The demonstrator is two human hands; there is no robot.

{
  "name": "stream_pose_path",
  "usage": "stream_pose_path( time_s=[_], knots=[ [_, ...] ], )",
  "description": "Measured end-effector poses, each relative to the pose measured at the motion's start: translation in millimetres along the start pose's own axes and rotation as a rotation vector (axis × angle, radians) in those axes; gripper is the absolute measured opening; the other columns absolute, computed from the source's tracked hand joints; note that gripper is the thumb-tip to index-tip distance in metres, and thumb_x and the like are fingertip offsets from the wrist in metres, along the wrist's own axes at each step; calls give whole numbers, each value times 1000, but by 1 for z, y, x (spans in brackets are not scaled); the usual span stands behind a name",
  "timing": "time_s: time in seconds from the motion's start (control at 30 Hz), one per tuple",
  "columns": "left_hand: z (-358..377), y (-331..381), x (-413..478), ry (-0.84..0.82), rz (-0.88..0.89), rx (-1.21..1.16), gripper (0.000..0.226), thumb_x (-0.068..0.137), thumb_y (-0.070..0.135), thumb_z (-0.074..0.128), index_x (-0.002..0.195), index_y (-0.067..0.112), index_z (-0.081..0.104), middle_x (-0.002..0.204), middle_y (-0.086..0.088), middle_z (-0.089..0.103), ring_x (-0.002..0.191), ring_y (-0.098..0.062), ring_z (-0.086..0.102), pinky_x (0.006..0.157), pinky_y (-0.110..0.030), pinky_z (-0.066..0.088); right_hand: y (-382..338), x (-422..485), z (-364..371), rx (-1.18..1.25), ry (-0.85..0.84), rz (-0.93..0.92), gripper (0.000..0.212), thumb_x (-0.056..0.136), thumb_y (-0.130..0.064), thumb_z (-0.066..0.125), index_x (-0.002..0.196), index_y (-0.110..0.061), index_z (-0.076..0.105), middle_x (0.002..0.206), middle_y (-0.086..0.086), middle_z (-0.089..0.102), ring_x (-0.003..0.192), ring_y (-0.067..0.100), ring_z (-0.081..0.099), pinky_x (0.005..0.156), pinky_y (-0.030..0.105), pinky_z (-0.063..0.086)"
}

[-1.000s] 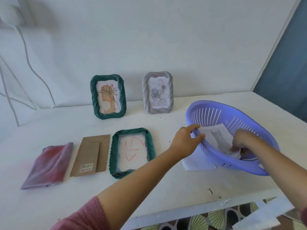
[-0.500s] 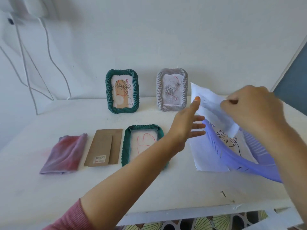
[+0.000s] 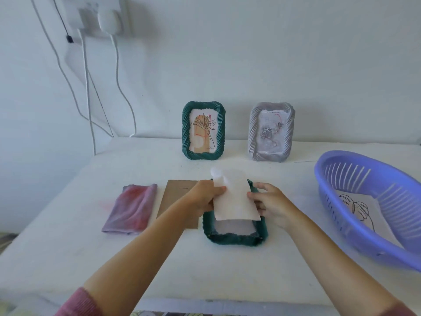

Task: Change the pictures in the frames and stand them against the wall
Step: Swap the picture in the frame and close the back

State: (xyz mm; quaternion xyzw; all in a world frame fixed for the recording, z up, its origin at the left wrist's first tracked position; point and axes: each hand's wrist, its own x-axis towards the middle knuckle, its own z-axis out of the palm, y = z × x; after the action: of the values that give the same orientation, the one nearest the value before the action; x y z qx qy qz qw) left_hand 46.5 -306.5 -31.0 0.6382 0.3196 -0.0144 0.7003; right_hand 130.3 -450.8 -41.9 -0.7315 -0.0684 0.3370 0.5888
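A green rope-edged frame (image 3: 234,238) lies flat on the white table (image 3: 250,274). Over it I hold a white paper picture (image 3: 234,201), blank side up. My left hand (image 3: 205,199) pinches its left edge, and my right hand (image 3: 270,201) pinches its right edge. The brown cardboard backing (image 3: 175,197) lies to the left of the frame. Against the wall stand a green frame (image 3: 203,131) with a flower drawing and a grey frame (image 3: 271,131) with a rose picture.
A purple plastic basket (image 3: 364,201) at the right holds a sheet with a line drawing (image 3: 360,206). A folded pink-purple cloth (image 3: 132,210) lies at the left. White cables (image 3: 91,87) hang from a wall socket (image 3: 100,17) at the upper left.
My right hand has lifted a sheet out of the basket and carried it left over the lying frame. My left hand has left the basket's rim and taken the sheet's left edge.
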Motion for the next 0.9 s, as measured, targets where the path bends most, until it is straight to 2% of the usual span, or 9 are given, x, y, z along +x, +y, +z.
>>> stream_pose_path(
  time_s=[0.07, 0.13, 0.23, 0.33, 0.4, 0.47, 0.57, 0.77, 0.9],
  knots=[
    [-3, -4, 4, 9, -5, 125, 18, 93, 11, 54, 103, -4, 54, 102, -15, 62, 91, -26, 62, 85, -39, 52, 4, 5, 1, 11, 43, 7, 39, 85, 1, 59, 123, -7, 50, 84, 10, 60, 61, 19, 54, 52, 25, 45],
    [-5, -9, 8, 55, 33, 319, 28, 90, 16, 59, 106, -6, 57, 111, -18, 63, 98, -29, 63, 88, -39, 54, 5, 7, 2, -147, 118, -37, 32, 81, 0, 64, 111, -5, 58, 89, 13, 61, 58, 19, 54, 50, 24, 44],
    [-7, -15, 7, 176, 185, 614, 29, 84, 23, 66, 103, 2, 60, 98, -13, 66, 85, -25, 63, 72, -31, 55, 6, 7, 3, -409, 185, -140, 26, 78, -4, 69, 103, -6, 63, 84, 10, 62, 59, 20, 56, 59, 26, 50],
    [-8, -19, 4, 300, 282, 777, 44, 81, 29, 68, 116, 8, 52, 100, -11, 65, 88, -26, 64, 77, -37, 56, 8, 7, 5, -584, 203, -227, 27, 78, -5, 69, 105, -4, 66, 75, 1, 58, 75, 19, 57, 75, 30, 51],
    [-8, -21, 4, 339, 317, 853, 48, 83, 33, 66, 123, 10, 52, 107, -9, 63, 93, -24, 62, 81, -37, 56, 10, 7, 5, -656, 204, -258, 28, 79, -6, 68, 107, -3, 65, 83, 4, 58, 81, 17, 55, 74, 26, 45],
    [-9, -23, 5, 324, 344, 897, 47, 84, 35, 64, 124, 12, 55, 117, -7, 60, 103, -22, 58, 87, -33, 52, 12, 8, 4, -703, 206, -281, 29, 81, -8, 67, 109, -3, 64, 87, 3, 56, 82, 17, 53, 73, 22, 39],
    [-10, -24, 6, 263, 330, 930, 44, 84, 37, 63, 123, 17, 57, 127, -8, 52, 116, -24, 50, 95, -34, 46, 14, 9, 2, -783, 192, -310, 28, 81, -14, 68, 108, -5, 65, 81, -2, 53, 81, 16, 51, 72, 22, 37],
    [-11, -27, 6, 191, 266, 924, 52, 83, 35, 66, 131, 21, 52, 142, -13, 35, 128, -29, 41, 107, -37, 35, 13, 13, -13, -786, 245, -352, 26, 80, -16, 69, 105, -9, 68, 72, -5, 50, 79, 18, 51, 69, 24, 37],
    [-13, -28, 6, 165, 248, 912, 54, 81, 33, 69, 131, 21, 52, 145, -12, 31, 133, -31, 35, 112, -41, 32, 20, 18, -18, -750, 170, -315, 30, 81, -21, 69, 110, -15, 68, 72, -6, 49, 79, 16, 51, 57, 19, 35]
  ],
)
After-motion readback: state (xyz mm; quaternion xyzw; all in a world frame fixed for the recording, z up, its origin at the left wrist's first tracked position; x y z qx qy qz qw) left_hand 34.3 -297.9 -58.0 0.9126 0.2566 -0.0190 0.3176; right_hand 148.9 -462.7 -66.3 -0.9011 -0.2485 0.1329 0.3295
